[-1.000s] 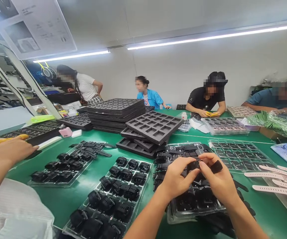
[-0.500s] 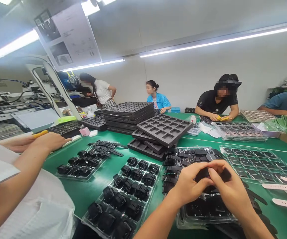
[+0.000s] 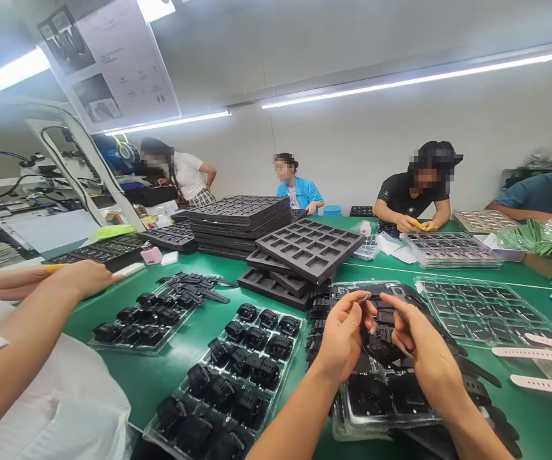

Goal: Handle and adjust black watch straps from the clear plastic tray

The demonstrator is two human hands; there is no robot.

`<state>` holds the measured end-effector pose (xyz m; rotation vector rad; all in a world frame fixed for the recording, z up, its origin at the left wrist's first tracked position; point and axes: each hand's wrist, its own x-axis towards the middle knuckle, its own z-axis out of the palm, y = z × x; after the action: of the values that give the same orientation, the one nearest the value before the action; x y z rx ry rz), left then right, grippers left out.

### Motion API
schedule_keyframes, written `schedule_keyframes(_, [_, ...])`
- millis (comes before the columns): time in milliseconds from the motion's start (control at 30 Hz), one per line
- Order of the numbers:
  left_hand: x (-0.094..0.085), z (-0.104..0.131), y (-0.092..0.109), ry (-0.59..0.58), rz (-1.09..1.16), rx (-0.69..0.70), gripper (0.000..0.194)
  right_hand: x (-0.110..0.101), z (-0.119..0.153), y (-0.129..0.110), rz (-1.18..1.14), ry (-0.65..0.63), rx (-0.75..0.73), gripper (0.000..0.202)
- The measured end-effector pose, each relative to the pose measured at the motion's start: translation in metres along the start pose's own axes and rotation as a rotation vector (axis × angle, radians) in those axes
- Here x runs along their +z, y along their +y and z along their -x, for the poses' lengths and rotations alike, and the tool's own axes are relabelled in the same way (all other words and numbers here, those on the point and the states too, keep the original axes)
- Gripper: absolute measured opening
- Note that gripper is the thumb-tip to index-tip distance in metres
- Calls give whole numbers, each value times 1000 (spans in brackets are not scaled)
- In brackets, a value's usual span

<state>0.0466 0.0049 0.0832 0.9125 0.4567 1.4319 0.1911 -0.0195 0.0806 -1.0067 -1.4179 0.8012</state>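
Observation:
My left hand [image 3: 345, 335] is closed in a pinch on a black watch [image 3: 365, 298], which is mostly hidden by the fingers; one thin edge shows at the fingertips. Beside it, my right hand [image 3: 422, 342] has its index finger stretched out and the other fingers loosely curled, with nothing visible in it. Both hands hover over a clear plastic tray [image 3: 340, 427] holding black watches [image 3: 369, 393]. Black straps [image 3: 480, 370] stick out past the tray's right side. What lies directly under my fingers is partly hidden.
Left of my hands stands another clear tray of strapped black watches [image 3: 257, 338]. Black foam trays [image 3: 312, 246] are stacked behind. To the right are a tray of watch faces [image 3: 487, 310] and pale pink straps [image 3: 537, 358]. A co-worker's arm [image 3: 50, 313] reaches in at left.
My hands have come apart; before, both were together around the black thing. The left now pinches it alone, and the right index finger has straightened. The view has shifted slightly.

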Motion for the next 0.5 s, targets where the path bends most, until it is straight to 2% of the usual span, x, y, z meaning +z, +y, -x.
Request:
schedule_keyframes(167, [4,4,-1,9,-13,7,44,12,5,1,-97,95,59,28])
schedule_keyframes(300, [5,7,-8,2,-77,-4,48,21,6,1,-164,97,36,27])
schedule_keyframes(500, [2,5,-10,-4,-103,31,41,27,8,6,-177,162,23,32])
